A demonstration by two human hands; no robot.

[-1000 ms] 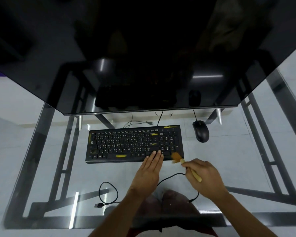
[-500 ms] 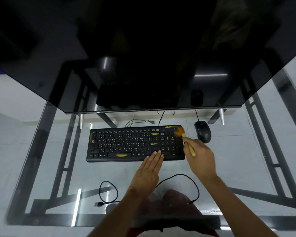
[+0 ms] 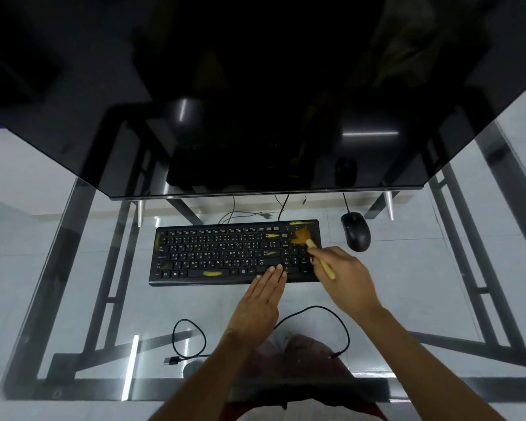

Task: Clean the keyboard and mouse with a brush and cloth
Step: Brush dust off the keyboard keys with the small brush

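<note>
Head view: brush [image 3: 312, 247] has moved from the keyboard's [image 3: 225, 253] 5 o'clock corner a second ago up to its 1 o'clock corner, and now sits slightly left of where it was half a second ago. Bristles touch the keys at the top of the number pad, blurred, so likely mid-stroke. Right hand [image 3: 345, 278] pinches the brush handle between thumb and fingers, handle angled back toward 5 o'clock. Left hand [image 3: 263, 294] has stayed put: flat, fingers pressed together, fingertips [image 3: 277, 270] resting on the keyboard's near edge, holding nothing, likely steadying it. Mouse [image 3: 356, 231] lies on the glass desk [image 3: 73, 268] at 3 o'clock of the keyboard, near but apart, untouched. Loose cable [image 3: 192, 338] lies at 6 o'clock. No cloth in view. Judgement: brushing of the keyboard's right end is under way; rest of the keys, mouse and cloth wipe are likely still to do.
</note>
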